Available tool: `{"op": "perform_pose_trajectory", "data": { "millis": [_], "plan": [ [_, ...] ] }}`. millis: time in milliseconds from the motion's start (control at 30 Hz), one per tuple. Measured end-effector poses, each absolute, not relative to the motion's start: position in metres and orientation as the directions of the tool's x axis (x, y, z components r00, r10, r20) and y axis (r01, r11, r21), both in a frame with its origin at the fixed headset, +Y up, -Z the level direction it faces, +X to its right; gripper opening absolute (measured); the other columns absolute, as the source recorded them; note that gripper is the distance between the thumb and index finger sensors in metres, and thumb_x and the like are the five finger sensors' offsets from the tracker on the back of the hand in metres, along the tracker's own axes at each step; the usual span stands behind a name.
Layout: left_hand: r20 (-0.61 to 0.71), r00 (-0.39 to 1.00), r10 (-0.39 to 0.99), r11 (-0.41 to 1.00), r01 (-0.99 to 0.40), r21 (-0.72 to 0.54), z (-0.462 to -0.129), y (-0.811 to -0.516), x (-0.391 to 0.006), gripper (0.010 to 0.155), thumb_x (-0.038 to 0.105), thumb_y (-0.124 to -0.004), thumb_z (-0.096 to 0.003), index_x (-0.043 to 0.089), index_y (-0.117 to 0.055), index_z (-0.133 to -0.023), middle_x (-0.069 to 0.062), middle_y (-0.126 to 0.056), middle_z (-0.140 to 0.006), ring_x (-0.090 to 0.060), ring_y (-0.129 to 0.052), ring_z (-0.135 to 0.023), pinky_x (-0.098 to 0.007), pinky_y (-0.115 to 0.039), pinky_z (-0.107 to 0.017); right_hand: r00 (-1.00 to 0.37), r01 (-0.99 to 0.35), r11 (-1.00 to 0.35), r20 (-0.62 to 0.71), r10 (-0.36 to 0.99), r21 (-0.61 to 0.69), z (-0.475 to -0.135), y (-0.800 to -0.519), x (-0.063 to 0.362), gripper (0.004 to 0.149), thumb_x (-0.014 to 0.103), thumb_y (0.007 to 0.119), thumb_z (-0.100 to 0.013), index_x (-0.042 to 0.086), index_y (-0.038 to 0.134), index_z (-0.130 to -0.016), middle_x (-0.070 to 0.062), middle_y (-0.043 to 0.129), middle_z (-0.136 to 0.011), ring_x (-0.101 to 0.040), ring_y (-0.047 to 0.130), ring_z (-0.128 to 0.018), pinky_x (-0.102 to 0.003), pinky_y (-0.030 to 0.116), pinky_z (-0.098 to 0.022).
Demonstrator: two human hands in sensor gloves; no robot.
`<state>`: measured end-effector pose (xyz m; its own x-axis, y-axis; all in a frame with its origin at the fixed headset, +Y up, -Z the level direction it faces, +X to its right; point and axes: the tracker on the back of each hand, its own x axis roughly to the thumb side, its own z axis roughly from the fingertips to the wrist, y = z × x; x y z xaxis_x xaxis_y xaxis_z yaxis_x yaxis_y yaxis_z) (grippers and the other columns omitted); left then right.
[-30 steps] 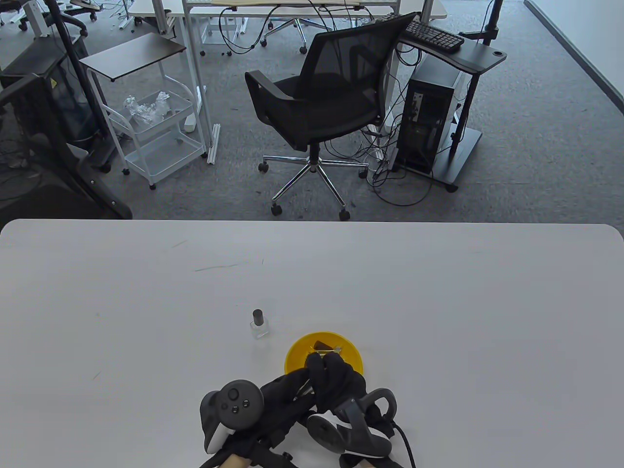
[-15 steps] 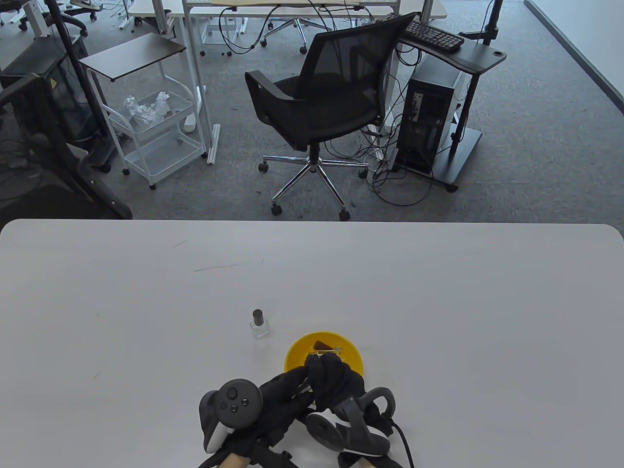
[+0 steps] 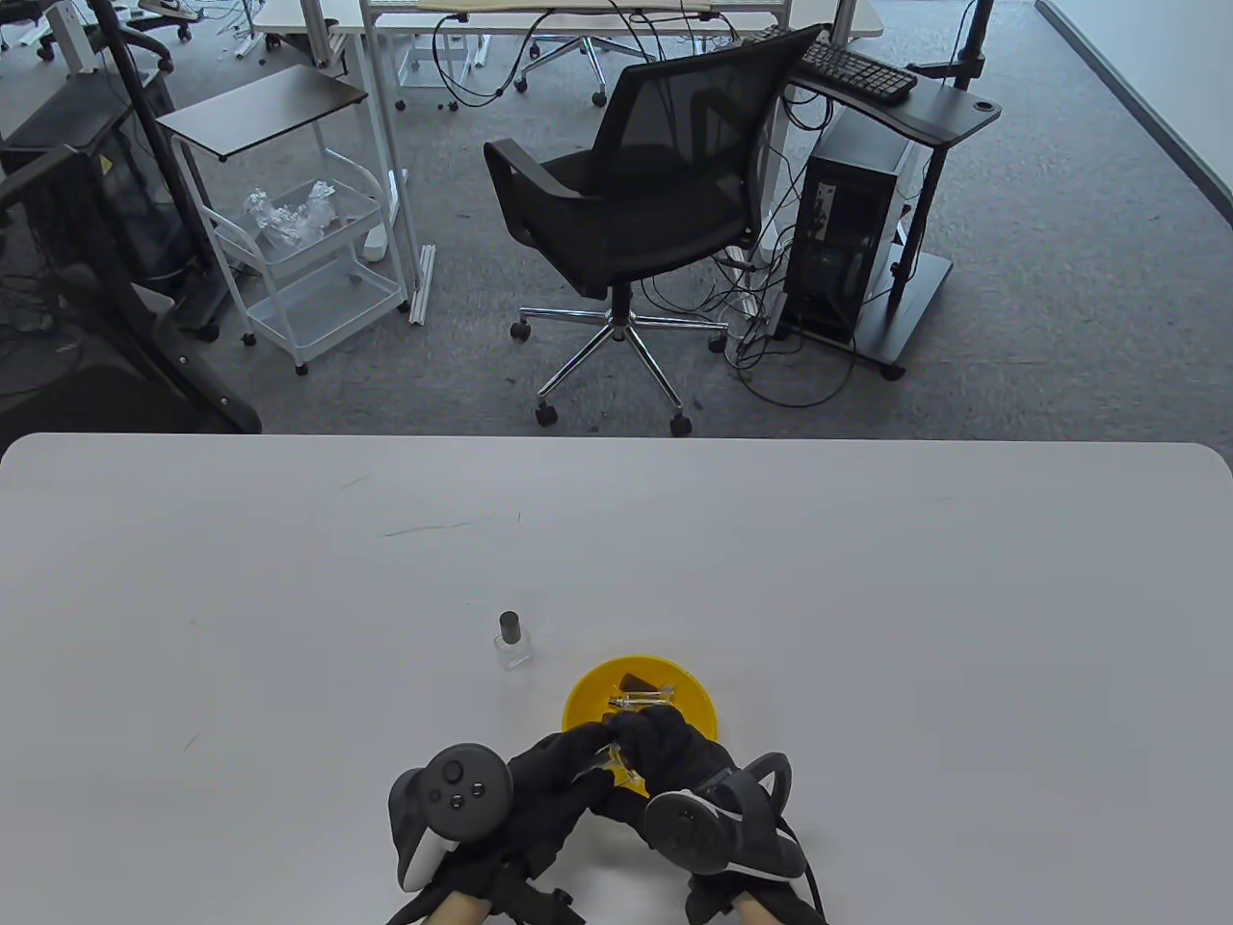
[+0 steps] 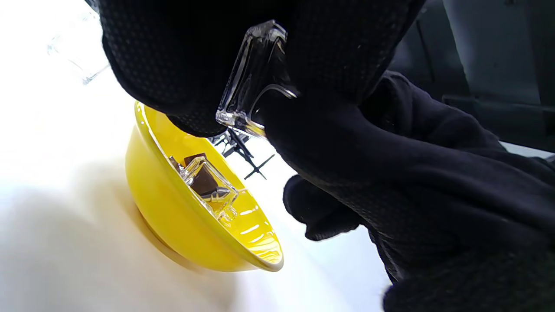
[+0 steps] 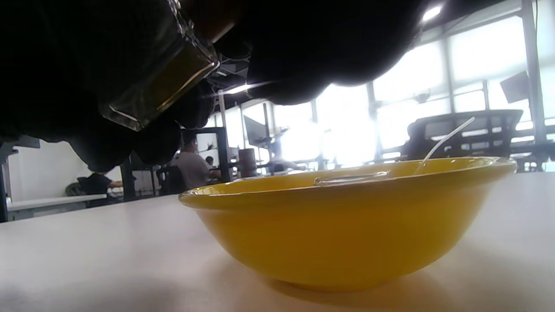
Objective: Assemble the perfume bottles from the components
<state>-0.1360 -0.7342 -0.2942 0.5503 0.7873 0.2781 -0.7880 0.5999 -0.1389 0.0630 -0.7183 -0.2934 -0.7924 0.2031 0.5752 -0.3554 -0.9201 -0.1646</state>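
Observation:
My left hand (image 3: 578,761) and right hand (image 3: 655,737) meet at the near rim of the yellow bowl (image 3: 578,696). Together they grip a small clear glass bottle (image 3: 617,760). It shows between gloved fingers in the left wrist view (image 4: 256,82) and in the right wrist view (image 5: 160,86). The bowl (image 4: 173,225) holds another clear bottle (image 4: 217,195) and a dark brown cap (image 4: 203,181). A thin clear tube (image 5: 442,143) sticks up over the bowl's rim (image 5: 347,234). An assembled bottle with a dark cap (image 3: 512,641) stands upright on the table, left of and beyond the bowl.
The white table (image 3: 867,597) stretches wide on both sides and beyond the bowl. Behind its far edge are a black office chair (image 3: 636,212), a white cart (image 3: 308,260) and a computer stand (image 3: 867,222).
My right hand has drawn back from over the bowl toward the near edge and turned at the wrist. More of the bowl's contents show. The left hand has barely moved.

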Motion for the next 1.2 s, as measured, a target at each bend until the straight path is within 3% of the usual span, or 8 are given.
{"op": "perform_pose_trajectory", "data": {
  "millis": [267,533,733,1033,1200],
  "plan": [
    [0.258,0.526,0.81,0.568,-0.813,-0.126,-0.296,-0.735,-0.142,0.051,0.037,-0.081,-0.0502,0.03,-0.078,-0.101,-0.01,-0.086,-0.098,-0.034,-0.095,-0.075,-0.04,-0.085,-0.052,-0.702,-0.553,-0.833,0.533,0.472,0.009,-0.302,-0.711,0.08,0.052,0.037,0.078,-0.054,0.014,0.066,-0.099,-0.013,0.078,-0.084,-0.025,0.096,-0.05,-0.039,0.084,-0.037],
    [0.245,0.63,0.737,0.654,-0.756,-0.02,-0.296,-0.732,-0.151,0.048,0.033,-0.078,-0.0533,0.03,-0.077,-0.101,-0.012,-0.084,-0.099,-0.036,-0.091,-0.079,-0.044,-0.081,-0.055,-0.775,-0.513,-0.853,0.479,0.412,-0.095,-0.302,-0.69,0.106,0.047,0.032,0.072,-0.059,0.013,0.064,-0.102,-0.018,0.075,-0.087,-0.029,0.094,-0.054,-0.042,0.082,-0.04],
    [0.205,0.704,0.68,0.711,-0.701,0.052,-0.298,-0.729,-0.166,0.05,0.035,-0.078,-0.0536,0.031,-0.075,-0.103,-0.013,-0.081,-0.102,-0.039,-0.087,-0.082,-0.046,-0.079,-0.058,-0.791,-0.551,-0.828,0.38,0.479,-0.104,-0.313,-0.68,0.134,0.046,0.028,0.07,-0.061,0.012,0.063,-0.103,-0.02,0.073,-0.088,-0.032,0.093,-0.055,-0.044,0.081,-0.041],
    [0.176,0.721,0.67,0.719,-0.689,0.09,-0.298,-0.728,-0.175,0.05,0.036,-0.077,-0.0542,0.032,-0.073,-0.104,-0.014,-0.078,-0.104,-0.04,-0.084,-0.085,-0.047,-0.077,-0.06,-0.918,-0.385,-0.91,0.173,0.358,-0.157,-0.343,-0.673,0.174,0.043,0.022,0.069,-0.062,0.014,0.064,-0.104,-0.022,0.069,-0.093,-0.037,0.09,-0.061,-0.048,0.079,-0.045],
    [0.184,0.725,0.663,0.722,-0.685,0.099,-0.298,-0.727,-0.175,0.05,0.036,-0.077,-0.0543,0.032,-0.073,-0.104,-0.014,-0.077,-0.104,-0.04,-0.084,-0.085,-0.047,-0.077,-0.06,-0.981,-0.19,-0.973,0.068,0.183,-0.132,-0.36,-0.676,0.179,0.043,0.02,0.068,-0.062,0.015,0.063,-0.104,-0.022,0.067,-0.095,-0.04,0.089,-0.063,-0.049,0.078,-0.046]
  ]
}}
